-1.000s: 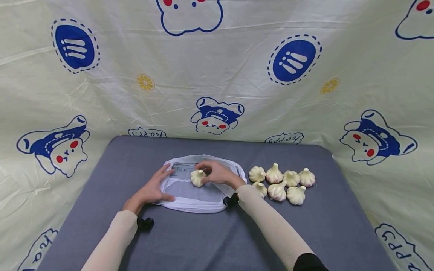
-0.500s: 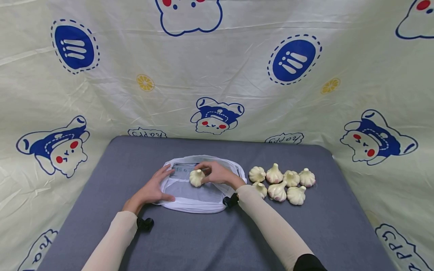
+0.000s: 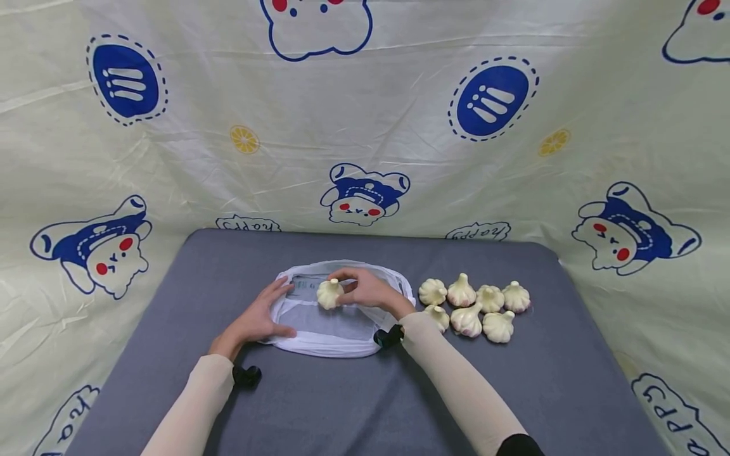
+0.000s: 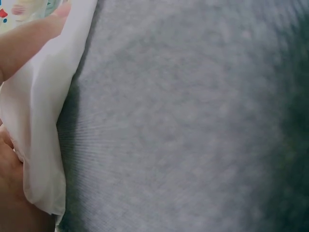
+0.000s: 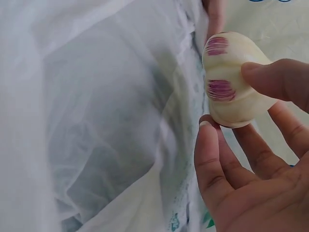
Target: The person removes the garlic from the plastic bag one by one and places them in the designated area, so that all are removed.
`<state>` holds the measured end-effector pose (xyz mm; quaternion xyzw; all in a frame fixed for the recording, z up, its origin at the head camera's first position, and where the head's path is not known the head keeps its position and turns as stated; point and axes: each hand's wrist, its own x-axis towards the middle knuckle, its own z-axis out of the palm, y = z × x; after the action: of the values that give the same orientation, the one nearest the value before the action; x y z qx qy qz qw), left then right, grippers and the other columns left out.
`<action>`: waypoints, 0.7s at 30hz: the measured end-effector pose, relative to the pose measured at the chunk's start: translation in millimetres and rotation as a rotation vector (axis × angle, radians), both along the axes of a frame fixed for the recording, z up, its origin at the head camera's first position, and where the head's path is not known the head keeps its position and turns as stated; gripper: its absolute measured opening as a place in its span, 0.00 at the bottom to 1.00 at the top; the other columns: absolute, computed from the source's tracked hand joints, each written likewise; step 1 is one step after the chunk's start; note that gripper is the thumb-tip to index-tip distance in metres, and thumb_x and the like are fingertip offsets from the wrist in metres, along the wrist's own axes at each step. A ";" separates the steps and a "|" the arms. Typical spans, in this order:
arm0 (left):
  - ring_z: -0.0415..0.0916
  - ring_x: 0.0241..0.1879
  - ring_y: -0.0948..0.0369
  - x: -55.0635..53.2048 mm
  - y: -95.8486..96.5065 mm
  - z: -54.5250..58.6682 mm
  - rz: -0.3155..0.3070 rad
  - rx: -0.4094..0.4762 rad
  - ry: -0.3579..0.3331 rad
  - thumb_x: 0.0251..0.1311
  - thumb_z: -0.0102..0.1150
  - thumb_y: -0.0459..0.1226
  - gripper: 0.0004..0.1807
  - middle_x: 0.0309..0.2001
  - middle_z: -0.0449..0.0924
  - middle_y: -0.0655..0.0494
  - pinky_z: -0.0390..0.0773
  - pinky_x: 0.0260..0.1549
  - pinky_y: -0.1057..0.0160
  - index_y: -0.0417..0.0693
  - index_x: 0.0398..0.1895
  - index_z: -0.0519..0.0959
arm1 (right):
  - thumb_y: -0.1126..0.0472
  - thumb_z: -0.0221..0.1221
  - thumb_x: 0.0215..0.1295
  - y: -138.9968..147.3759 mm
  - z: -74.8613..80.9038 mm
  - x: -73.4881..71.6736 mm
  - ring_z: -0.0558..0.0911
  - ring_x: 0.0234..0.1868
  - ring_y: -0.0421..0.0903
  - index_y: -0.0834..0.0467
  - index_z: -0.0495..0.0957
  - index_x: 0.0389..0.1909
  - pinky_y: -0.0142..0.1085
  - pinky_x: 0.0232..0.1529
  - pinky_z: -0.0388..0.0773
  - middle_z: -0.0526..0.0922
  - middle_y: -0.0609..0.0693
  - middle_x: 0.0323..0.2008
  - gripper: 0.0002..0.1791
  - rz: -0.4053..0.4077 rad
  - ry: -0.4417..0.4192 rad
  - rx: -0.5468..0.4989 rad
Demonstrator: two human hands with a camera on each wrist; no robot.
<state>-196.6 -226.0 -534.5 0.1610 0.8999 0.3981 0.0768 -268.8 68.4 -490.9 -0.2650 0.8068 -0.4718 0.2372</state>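
Observation:
In the head view a thin white plastic bag point(image 3: 336, 345) stands on the table with its mouth spread wide; faint print shows inside. My left hand point(image 3: 259, 316) holds the bag's left rim, fingers and thumb apart. In the left wrist view the thumb point(image 4: 29, 41) lies over the white film. Above the bag's mouth, my right hand point(image 3: 367, 291) pinches a garlic bulb point(image 3: 329, 294) between thumb and fingers. Purple streaks mark that bulb point(image 5: 231, 82) in the right wrist view. Part of the bag is hidden under the right hand.
Several more garlic bulbs point(image 3: 466, 322) lie grouped on the grey table point(image 3: 319, 405), right of the bag and beside the right wrist. Behind the table's far edge hangs a pale cloth point(image 3: 388, 145) with cartoon prints.
The right hand has shifted the garlic bulb slightly leftward and up over the bag's mouth. The left hand and the other bulbs stay nearly where they were.

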 end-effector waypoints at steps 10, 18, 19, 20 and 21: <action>0.40 0.81 0.38 0.4 -1.1 -2.4 0.005 -0.023 -0.021 0.44 0.82 0.46 0.57 0.82 0.48 0.42 0.50 0.73 0.28 0.39 0.77 0.63 | 0.63 0.71 0.61 3.9 4.8 8.8 0.85 0.55 0.55 0.57 0.79 0.63 0.41 0.54 0.83 0.79 0.59 0.63 0.28 -0.036 -0.011 -0.063; 0.40 0.81 0.38 0.9 0.3 -1.5 0.009 -0.023 -0.029 0.44 0.82 0.46 0.57 0.83 0.48 0.43 0.49 0.73 0.28 0.40 0.78 0.63 | 0.61 0.70 0.62 10.7 11.1 17.2 0.84 0.53 0.51 0.56 0.78 0.64 0.41 0.54 0.83 0.80 0.57 0.63 0.28 -0.075 0.023 -0.064; 0.40 0.81 0.38 1.0 0.5 -1.0 0.008 -0.021 -0.029 0.44 0.82 0.46 0.57 0.83 0.48 0.43 0.49 0.74 0.28 0.40 0.78 0.63 | 0.61 0.70 0.63 11.6 12.3 18.7 0.84 0.54 0.51 0.56 0.78 0.65 0.41 0.54 0.83 0.80 0.57 0.62 0.28 -0.081 0.027 -0.069; 0.40 0.81 0.38 1.0 0.7 -0.6 0.008 -0.019 -0.028 0.44 0.82 0.45 0.57 0.83 0.48 0.43 0.49 0.74 0.28 0.40 0.78 0.63 | 0.61 0.70 0.63 12.5 13.4 20.0 0.84 0.54 0.51 0.56 0.78 0.65 0.41 0.53 0.83 0.80 0.56 0.62 0.28 -0.089 0.028 -0.071; 0.40 0.81 0.38 1.1 0.9 -0.3 0.008 -0.016 -0.028 0.44 0.82 0.45 0.57 0.83 0.48 0.42 0.49 0.74 0.28 0.40 0.78 0.63 | 0.60 0.69 0.63 13.4 14.2 21.2 0.84 0.54 0.52 0.56 0.77 0.65 0.42 0.53 0.83 0.80 0.56 0.62 0.28 -0.093 0.030 -0.078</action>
<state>-195.5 -225.1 -534.8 0.1511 0.9024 0.3935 0.0891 -247.6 81.7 -476.7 -0.2431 0.8029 -0.5092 0.1923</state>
